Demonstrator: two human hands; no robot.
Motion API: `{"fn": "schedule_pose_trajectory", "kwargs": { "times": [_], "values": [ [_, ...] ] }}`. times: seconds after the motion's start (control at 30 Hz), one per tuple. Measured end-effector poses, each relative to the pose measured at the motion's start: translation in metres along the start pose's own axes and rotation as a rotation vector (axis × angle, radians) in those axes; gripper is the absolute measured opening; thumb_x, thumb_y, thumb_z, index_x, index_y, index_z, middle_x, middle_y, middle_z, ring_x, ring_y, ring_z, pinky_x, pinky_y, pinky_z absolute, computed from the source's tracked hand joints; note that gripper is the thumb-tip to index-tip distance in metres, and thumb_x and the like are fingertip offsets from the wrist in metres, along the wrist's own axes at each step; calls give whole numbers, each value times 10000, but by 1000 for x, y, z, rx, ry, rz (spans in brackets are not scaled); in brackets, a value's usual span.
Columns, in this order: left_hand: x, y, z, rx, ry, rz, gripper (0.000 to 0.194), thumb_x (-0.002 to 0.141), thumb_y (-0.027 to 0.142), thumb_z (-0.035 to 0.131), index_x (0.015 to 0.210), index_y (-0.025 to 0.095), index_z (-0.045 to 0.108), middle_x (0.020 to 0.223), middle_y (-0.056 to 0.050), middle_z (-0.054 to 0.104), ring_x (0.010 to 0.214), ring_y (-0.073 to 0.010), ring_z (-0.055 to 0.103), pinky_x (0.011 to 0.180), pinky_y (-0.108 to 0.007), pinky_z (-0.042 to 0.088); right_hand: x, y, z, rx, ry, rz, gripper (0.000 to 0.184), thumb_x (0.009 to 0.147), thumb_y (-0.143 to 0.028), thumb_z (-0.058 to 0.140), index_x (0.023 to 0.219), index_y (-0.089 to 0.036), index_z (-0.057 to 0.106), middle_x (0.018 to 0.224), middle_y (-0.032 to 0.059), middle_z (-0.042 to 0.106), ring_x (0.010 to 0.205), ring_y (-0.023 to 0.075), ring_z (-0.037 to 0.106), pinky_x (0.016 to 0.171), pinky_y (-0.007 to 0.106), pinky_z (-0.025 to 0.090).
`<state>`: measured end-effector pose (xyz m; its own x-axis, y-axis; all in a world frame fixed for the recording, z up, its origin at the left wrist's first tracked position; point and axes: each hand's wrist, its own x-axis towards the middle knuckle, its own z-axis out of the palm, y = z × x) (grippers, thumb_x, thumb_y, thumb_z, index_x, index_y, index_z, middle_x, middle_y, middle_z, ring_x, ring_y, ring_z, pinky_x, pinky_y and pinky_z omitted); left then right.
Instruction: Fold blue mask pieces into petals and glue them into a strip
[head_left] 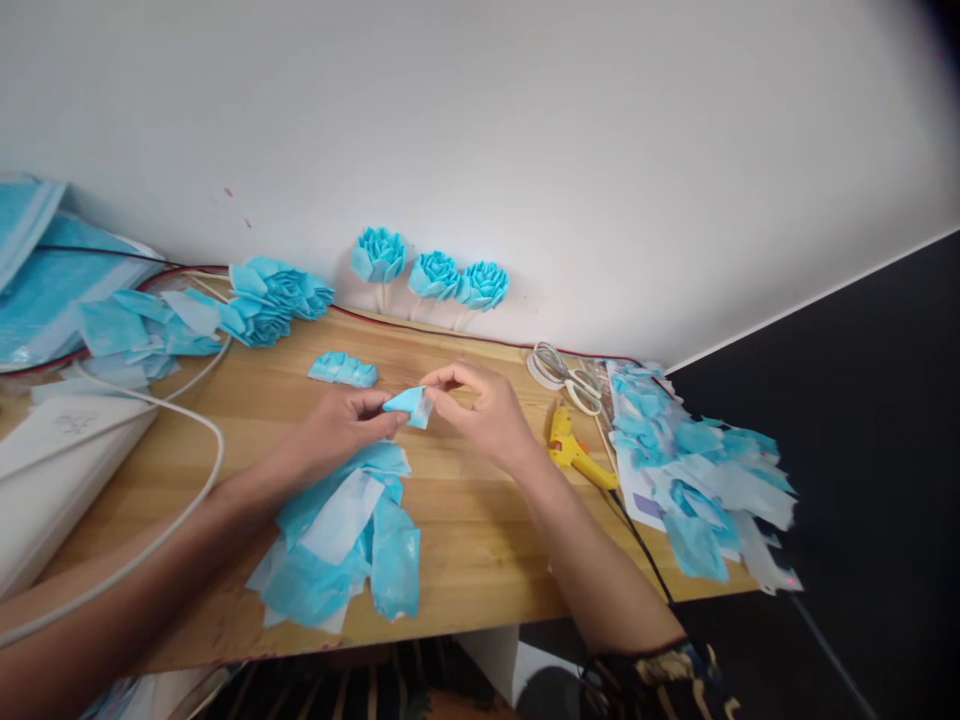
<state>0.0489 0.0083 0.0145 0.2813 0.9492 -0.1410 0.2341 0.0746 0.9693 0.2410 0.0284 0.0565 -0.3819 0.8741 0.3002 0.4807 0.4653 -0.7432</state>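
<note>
Between my two hands is a small piece of blue fabric (409, 403), folded to a slanted point with a whitish edge on its right. My left hand (358, 420) pinches its left end between thumb and fingers. At the upper right corner, the thumb and forefinger of my right hand (480, 410) are closed on the same piece. Just behind my left hand lies a short row of folded blue petals (343, 369). A loose pile of blue and white fabric pieces (345, 545) spreads on the table below my hands.
Three blue fabric flowers (435, 275) on sticks lean at the wall; more flowers (274, 300) lie left. A yellow glue gun (574, 450), scissors (583, 390) and a heap of scraps (697, 470) are right. A white cable (217, 460) loops over a white box (67, 450).
</note>
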Motion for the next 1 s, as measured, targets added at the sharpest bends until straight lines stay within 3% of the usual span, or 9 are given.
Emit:
{"fn": "schedule_pose_trajectory", "kwargs": {
  "times": [0.4, 0.73, 1.0],
  "values": [
    [2, 7, -1, 51, 30, 34, 282, 773, 422, 582, 651, 168, 589, 599, 34, 476, 565, -108, 407, 490, -208, 315, -19, 5, 5, -381, 55, -328, 209, 958, -215, 529, 1027, -222, 726, 947, 59, 712, 903, 180, 632, 812, 335, 492],
    [6, -8, -1, 24, 14, 80, 315, 816, 457, 564, 694, 168, 587, 601, 50, 439, 570, -105, 393, 524, -220, 307, -26, 8, 13, -547, 44, -370, 276, 944, -157, 507, 1129, -210, 704, 970, 81, 699, 902, 205, 587, 805, 369, 478],
    [5, -3, -1, -45, 19, 60, 315, 825, 453, 577, 687, 171, 551, 610, 54, 435, 564, -99, 393, 527, -218, 314, -30, 15, 13, -570, 37, -400, 395, 906, -94, 451, 1230, -181, 659, 1031, 104, 673, 961, 231, 551, 845, 395, 483]
  ]
}}
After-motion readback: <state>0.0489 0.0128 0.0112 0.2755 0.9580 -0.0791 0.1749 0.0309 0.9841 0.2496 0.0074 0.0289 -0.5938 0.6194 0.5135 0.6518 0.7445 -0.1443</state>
